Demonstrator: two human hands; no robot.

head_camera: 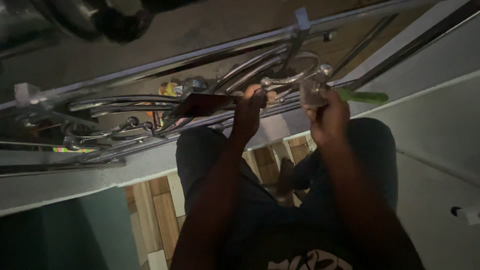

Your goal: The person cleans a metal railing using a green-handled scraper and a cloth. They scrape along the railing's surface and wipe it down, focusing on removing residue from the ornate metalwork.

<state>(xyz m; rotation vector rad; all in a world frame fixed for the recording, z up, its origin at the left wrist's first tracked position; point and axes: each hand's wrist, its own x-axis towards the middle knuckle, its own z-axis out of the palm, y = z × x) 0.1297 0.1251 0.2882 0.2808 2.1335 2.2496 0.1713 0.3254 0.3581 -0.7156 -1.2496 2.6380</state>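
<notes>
My left fingers [252,97] clenched round chrome railing scroll [280,82]; right hand [327,117] grasping green-handled tool [362,96], just right of scroll.

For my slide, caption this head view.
Left hand steadies curved chrome railing scrollwork; right hand holds green-handled tool.

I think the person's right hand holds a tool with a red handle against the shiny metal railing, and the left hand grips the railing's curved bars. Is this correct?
Not quite: the handle is green, not red. In the head view, the right hand holds a tool with a green handle against the shiny chrome metal railing, and the left hand grips the railing's curved bars, as you said.
</notes>
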